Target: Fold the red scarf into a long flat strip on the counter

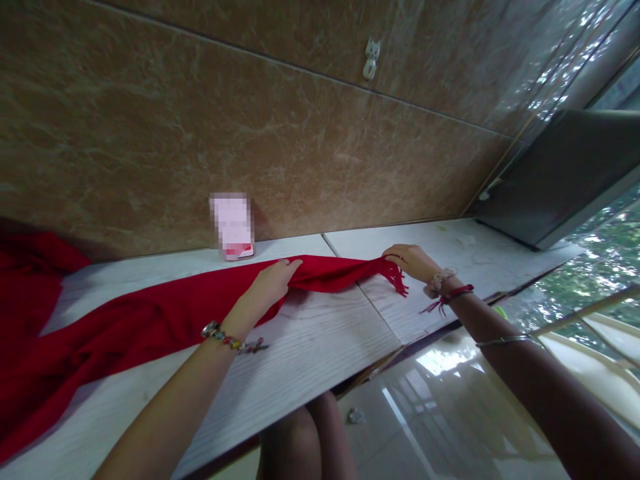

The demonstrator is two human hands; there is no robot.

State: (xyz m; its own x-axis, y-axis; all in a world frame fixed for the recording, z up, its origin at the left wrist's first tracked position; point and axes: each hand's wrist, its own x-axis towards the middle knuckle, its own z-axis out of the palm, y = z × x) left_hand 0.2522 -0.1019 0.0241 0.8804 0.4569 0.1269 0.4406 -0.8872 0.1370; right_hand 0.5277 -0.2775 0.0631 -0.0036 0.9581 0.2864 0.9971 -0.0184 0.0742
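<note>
A long red scarf point(200, 300) with a fringed end stretches along the white wood-grain table point(320, 340). Near its middle, my left hand point(270, 287) grips the cloth, thumb laid over the top edge. My right hand point(413, 262) pinches the scarf close to the fringe, which hangs down just left of the fingers. Between the two hands the fabric is narrow and drawn fairly straight. Toward the far left the scarf widens into a loose, bunched heap. A beaded bracelet sits on my left wrist; a scrunchie and a red cord are on my right.
A blurred pink-and-white upright object point(233, 223) leans against the brown marbled wall point(300, 153). A white hook point(371, 59) is fixed higher up. A dark box-like appliance point(560, 177) stands at the table's right end. A pale chair point(595, 353) is at the right, above the shiny floor.
</note>
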